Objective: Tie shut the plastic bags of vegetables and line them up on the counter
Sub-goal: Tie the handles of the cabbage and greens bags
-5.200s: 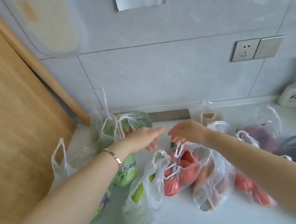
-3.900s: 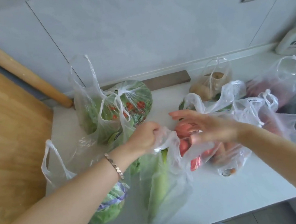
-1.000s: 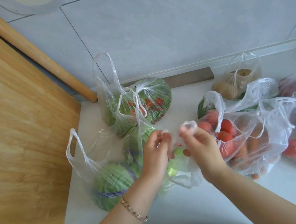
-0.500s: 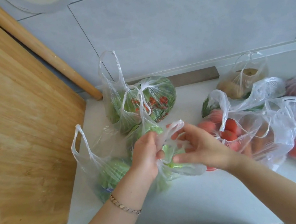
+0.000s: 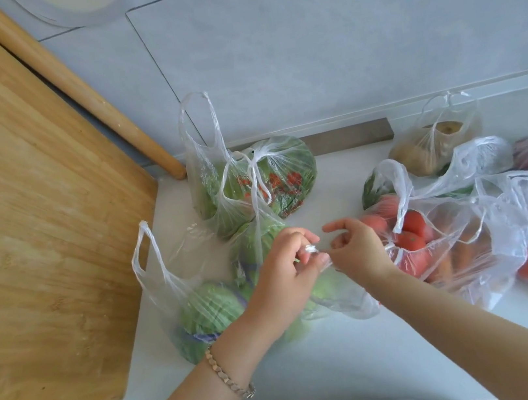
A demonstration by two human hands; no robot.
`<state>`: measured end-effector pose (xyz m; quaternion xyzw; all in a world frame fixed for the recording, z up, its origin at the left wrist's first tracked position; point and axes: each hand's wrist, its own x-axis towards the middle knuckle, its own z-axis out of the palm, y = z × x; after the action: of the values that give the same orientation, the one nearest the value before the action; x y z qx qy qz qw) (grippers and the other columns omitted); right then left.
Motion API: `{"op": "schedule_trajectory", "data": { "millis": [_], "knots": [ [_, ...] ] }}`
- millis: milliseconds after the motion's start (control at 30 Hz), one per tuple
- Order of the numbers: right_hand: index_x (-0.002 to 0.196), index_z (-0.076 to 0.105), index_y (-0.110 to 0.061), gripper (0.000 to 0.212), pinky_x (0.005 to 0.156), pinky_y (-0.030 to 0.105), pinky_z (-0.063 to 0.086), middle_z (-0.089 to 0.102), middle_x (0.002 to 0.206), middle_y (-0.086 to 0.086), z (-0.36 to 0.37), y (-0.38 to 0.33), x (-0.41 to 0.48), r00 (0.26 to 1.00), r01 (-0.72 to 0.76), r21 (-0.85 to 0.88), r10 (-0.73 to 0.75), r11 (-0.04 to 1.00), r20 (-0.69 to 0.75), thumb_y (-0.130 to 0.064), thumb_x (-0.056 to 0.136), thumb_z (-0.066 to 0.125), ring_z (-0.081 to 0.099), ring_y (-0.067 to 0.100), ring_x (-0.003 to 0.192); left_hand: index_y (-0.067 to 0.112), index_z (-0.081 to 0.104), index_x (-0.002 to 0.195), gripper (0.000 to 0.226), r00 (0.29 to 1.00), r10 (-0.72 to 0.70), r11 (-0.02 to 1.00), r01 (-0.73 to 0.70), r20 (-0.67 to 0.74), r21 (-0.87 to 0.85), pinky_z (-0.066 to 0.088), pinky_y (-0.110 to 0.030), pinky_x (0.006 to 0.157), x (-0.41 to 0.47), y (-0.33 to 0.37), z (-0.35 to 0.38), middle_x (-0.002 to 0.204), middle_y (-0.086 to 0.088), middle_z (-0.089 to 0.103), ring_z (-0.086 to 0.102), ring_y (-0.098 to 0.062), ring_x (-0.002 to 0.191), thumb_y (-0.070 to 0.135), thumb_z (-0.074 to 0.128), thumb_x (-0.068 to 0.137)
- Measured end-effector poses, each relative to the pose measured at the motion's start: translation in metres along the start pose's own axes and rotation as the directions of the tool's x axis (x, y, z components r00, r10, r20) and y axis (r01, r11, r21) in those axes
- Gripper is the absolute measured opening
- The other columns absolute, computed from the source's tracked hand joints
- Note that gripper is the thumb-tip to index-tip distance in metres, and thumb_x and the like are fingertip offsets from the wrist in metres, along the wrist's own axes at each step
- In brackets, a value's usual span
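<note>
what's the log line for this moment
green vegetable bag: on counter | left hand: pinches its twisted handles | right hand: pinches its plastic | tomato bag: untied

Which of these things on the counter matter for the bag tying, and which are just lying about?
Job: left hand and right hand pinching the handles of the green-vegetable bag; cabbage bag; tomato bag; potato bag; tied greens bag; counter.
Lying about: wooden board; wooden rod.

A home kitchen: white counter (image 5: 331,364), tiled wall (image 5: 336,52), wooden cutting board (image 5: 38,233) and bags of vegetables (image 5: 281,176).
</note>
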<state>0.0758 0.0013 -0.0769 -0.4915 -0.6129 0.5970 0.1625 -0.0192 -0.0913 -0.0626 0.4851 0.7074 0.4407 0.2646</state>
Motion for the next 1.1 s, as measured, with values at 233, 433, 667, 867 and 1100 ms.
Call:
{"op": "schedule_trajectory", "data": {
  "millis": [233, 433, 667, 867, 1100],
  "knots": [
    [0.102, 0.063, -0.021, 0.032, 0.062, 0.018, 0.044, 0.072, 0.073, 0.000, -0.017, -0.001, -0.023, 0.872, 0.064, 0.262, -0.182, 0.963, 0.455, 0.004, 0.083, 0.055, 0.059, 0.007, 0.065, 0.018, 0.033, 0.061, 0.038, 0.934, -0.322, 0.929, 0.280, -0.155, -0.241, 0.036, -0.021, 0.059, 0.016, -0.009, -0.006, 0.060, 0.008, 0.047, 0.041, -0.010, 0.057, 0.009, 0.061, 0.084],
    [0.077, 0.069, -0.018, 0.027, 0.057, 0.007, 0.044, 0.065, 0.053, -0.020, -0.012, 0.005, -0.023, 0.930, 0.334, 0.115, -0.347, 0.936, 0.122, 0.009, 0.078, 0.063, 0.055, -0.004, 0.052, 0.007, 0.045, 0.062, 0.028, 0.807, -0.556, 0.518, 0.526, 0.202, -0.675, 0.035, -0.015, 0.039, 0.014, -0.008, -0.004, 0.049, 0.000, 0.049, 0.047, -0.010, 0.047, -0.002, 0.051, 0.088],
    [0.064, 0.059, -0.009, 0.037, 0.059, 0.020, 0.042, 0.058, 0.056, -0.001, -0.032, 0.012, -0.015, 0.999, 0.001, 0.483, -0.018, 0.876, 0.031, -0.026, 0.094, 0.045, 0.053, 0.008, 0.053, 0.003, 0.055, 0.072, 0.016, 0.755, -0.605, 0.102, 0.388, 0.252, -0.916, 0.054, -0.038, 0.080, -0.004, -0.022, -0.043, 0.061, -0.007, 0.062, 0.063, -0.020, 0.069, 0.006, 0.047, 0.087],
    [0.059, 0.046, -0.014, 0.035, 0.055, 0.027, 0.032, 0.041, 0.046, -0.004, -0.032, 0.040, -0.010, 0.973, -0.225, 0.650, 0.200, 0.726, 0.114, -0.016, 0.094, 0.043, 0.037, 0.013, 0.049, 0.015, 0.045, 0.059, 0.031, 0.753, -0.644, 0.641, 0.435, -0.135, -0.633, 0.044, -0.027, 0.065, -0.040, -0.065, -0.041, 0.049, 0.004, 0.044, 0.044, -0.015, 0.051, 0.010, 0.053, 0.089],
    [0.112, 0.064, -0.020, 0.040, 0.100, 0.023, 0.036, 0.051, 0.127, 0.009, 0.023, 0.085, 0.004, 0.826, 0.562, -0.320, -0.501, 0.763, 0.258, 0.006, 0.082, 0.057, 0.048, 0.013, 0.116, 0.019, 0.039, 0.135, 0.051, 0.985, -0.170, 0.775, 0.121, 0.019, 0.620, 0.031, -0.029, 0.095, -0.063, -0.100, 0.027, 0.142, 0.000, 0.032, 0.044, -0.019, 0.121, 0.045, 0.042, 0.092]
  ]
}}
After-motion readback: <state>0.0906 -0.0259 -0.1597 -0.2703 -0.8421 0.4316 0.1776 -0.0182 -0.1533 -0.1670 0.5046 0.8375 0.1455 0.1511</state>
